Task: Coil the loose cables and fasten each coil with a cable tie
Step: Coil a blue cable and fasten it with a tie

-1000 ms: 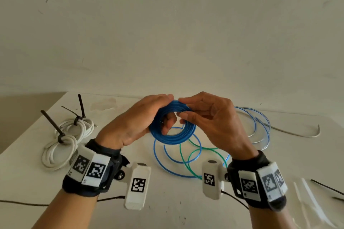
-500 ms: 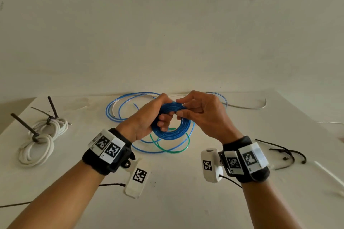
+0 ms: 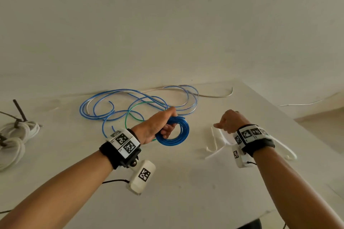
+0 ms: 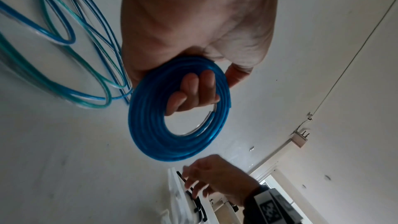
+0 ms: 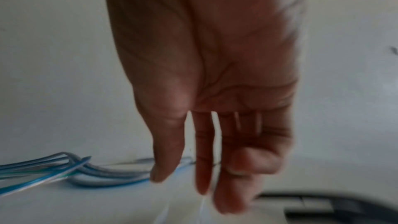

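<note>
- Head view: a white table (image 3: 176, 201) carries the job, with loose blue cables (image 3: 104, 109) and a green cable (image 3: 130, 115) sprawled at 11 o'clock from the person's hands.
- At 9 o'clock, near the table's left edge, white cable coils (image 3: 16, 137) lie bound with dark cable ties (image 3: 19, 112), judged finished.
- Blue coil (image 3: 174, 133) sits mid-table, held up by the left hand (image 3: 158, 126); fingers pass through its centre and curl round the turns at its upper rim, thumb outside.
- Left wrist view shows the turns stacked tight and glossy, a cut end (image 4: 230, 104) showing at the coil's outer edge; the cable looks light, thin and springy, so it will likely unwind if that grip eases.
- Best hold, by this reading: pinch all turns together beside the free end, leaving the far rim bare for the tie.
- Right hand (image 3: 229, 120) hovers at 3 o'clock from the coil, fingers loosely hanging, nothing gripped, above pale plastic packaging (image 3: 219, 140).
- Left wrist view shows black cable ties (image 4: 197, 202) there, under its fingertips (image 4: 189, 183); whether they touch cannot be told. Slim and smooth, one tie is probably best picked at an end.
</note>
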A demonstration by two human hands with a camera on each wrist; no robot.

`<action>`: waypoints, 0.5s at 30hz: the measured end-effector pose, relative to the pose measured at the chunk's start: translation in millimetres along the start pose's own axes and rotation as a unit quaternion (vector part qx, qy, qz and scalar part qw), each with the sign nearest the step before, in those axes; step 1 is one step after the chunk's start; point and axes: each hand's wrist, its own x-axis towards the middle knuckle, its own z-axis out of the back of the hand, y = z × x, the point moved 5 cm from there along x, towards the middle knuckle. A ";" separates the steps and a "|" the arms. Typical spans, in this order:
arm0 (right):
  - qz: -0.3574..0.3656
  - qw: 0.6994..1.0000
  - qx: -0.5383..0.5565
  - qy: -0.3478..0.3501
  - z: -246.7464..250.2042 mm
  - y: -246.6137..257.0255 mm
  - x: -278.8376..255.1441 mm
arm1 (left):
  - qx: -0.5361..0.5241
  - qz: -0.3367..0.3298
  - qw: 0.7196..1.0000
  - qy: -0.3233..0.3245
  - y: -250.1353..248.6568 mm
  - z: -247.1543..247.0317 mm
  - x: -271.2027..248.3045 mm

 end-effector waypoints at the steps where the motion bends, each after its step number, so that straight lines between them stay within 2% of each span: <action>1: -0.023 0.999 -0.013 0.017 -8.5 -8.2 1.7 | -0.003 -0.003 1.000 0.004 0.7 -1.8 0.2; 6: -0.048 0.999 -0.010 0.016 -25.0 -14.6 15.8 | -0.009 -0.003 1.000 0.001 8.3 -1.3 -0.8; 11: -0.017 1.000 0.009 -0.004 4.6 14.4 12.5 | -0.055 0.000 0.998 -0.014 14.5 10.7 2.4; 13: 0.027 0.996 0.080 -0.034 23.0 36.7 5.5 | -0.073 -0.004 0.997 -0.017 14.8 14.4 5.2; 15: 0.092 0.971 0.211 -0.062 39.1 68.9 -9.0 | -0.089 -0.005 0.996 -0.024 16.1 19.3 8.6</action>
